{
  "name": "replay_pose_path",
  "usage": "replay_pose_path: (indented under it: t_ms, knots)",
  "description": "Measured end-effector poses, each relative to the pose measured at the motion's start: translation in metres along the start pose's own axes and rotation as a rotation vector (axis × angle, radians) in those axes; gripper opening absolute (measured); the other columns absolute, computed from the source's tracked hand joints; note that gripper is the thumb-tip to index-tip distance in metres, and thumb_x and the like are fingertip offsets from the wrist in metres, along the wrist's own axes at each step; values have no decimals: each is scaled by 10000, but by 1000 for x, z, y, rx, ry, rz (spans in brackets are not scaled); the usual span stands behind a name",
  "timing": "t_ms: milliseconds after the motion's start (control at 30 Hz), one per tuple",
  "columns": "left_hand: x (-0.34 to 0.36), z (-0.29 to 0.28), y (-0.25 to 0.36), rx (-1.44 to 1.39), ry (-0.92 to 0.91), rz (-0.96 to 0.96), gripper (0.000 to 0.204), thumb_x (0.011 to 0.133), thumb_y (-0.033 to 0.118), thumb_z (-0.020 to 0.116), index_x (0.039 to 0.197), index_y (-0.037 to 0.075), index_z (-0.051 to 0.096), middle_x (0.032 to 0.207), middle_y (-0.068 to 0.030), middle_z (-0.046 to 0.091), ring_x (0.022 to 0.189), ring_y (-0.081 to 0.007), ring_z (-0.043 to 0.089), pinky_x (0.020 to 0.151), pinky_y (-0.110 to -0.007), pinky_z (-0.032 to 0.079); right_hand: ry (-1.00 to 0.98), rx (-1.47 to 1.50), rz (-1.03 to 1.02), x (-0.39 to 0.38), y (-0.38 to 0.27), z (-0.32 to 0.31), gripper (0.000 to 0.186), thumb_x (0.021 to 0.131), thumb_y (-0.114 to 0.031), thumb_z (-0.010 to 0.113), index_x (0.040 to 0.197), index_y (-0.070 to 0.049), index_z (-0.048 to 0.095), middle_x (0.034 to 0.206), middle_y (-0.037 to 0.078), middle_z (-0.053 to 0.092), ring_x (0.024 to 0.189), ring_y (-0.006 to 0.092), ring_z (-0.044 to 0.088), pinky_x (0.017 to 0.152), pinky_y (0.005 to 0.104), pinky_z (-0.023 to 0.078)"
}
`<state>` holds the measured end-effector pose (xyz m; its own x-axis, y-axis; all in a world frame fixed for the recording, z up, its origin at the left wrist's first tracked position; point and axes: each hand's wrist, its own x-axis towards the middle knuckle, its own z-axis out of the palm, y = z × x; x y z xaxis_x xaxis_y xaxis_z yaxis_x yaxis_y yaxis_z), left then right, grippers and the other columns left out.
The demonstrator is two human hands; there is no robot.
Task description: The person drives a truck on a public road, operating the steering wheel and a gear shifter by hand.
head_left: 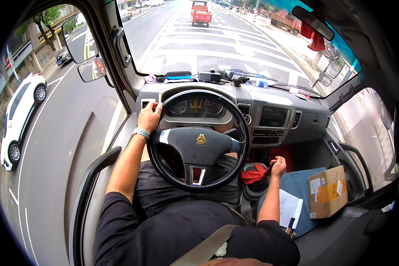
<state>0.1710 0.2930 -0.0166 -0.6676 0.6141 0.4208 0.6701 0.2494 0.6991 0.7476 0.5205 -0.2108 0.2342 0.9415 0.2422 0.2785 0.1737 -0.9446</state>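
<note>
The black steering wheel (240,167) stands in front of my lap. My left hand (150,116) is closed round the upper left of its rim, with a metal watch (141,133) on that wrist. My right hand (278,167) is up beside the seat with its fingers curled in. What lies inside those fingers, if anything, is hidden. Just left of it, a red cloth (253,174) hangs over the gear lever area between the seats. A seat belt (207,246) crosses my dark shirt.
A cardboard box (327,192), a paper sheet (290,208) and a dark pen-like object (291,224) lie on the passenger seat. Small items, including a black case (178,74), line the dashboard. Ahead drives a red three-wheeled truck (201,14). A white car (21,116) is outside left.
</note>
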Motion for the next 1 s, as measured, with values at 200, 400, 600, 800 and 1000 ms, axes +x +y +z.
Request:
replay_pose_path:
  t_ms: [200, 400, 600, 800, 1000]
  knots:
    - [2, -2, 0, 46, -22, -7, 393, 1010, 427, 623, 1076, 53, 727, 952, -185, 768, 908, -365, 740, 812, -429, 569, -26, 47, 26, 0, 5, 4, 262, 1036, -208, 495, 971, -21, 666, 684, 90, 697, 606, 182, 669, 598, 334, 537]
    - [3, 4, 3, 11, -21, -22, 385, 1011, 425, 629, 1077, 57, 726, 949, -180, 766, 908, -368, 739, 807, -425, 567, -4, 28, -33, 10, 13, 3, 255, 1054, -198, 476, 988, -17, 642, 680, 90, 677, 581, 171, 639, 549, 310, 530]
    - [4, 5, -1, -11, -1, -20, 392, 1013, 423, 627, 1069, 47, 724, 940, -179, 767, 887, -363, 741, 799, -420, 566, -22, 29, -47, 13, -3, 2, 256, 1053, -204, 478, 990, -18, 643, 683, 90, 677, 584, 170, 641, 562, 313, 522]
    - [-6, 10, -9, -27, -38, -11, 399, 1018, 439, 620, 1101, 61, 718, 939, -159, 774, 889, -339, 747, 801, -411, 568, -39, 38, -27, 2, 9, -2, 254, 1036, -212, 496, 991, -23, 660, 697, 84, 701, 608, 174, 662, 594, 325, 525]
    - [-8, -2, -8, -13, -133, -59, 456, 1015, 485, 607, 1163, 64, 702, 913, -177, 762, 908, -371, 735, 820, -439, 556, -29, 6, -46, 3, 1, 0, 255, 1052, -205, 482, 1000, -15, 645, 717, 93, 696, 594, 170, 643, 584, 317, 526]
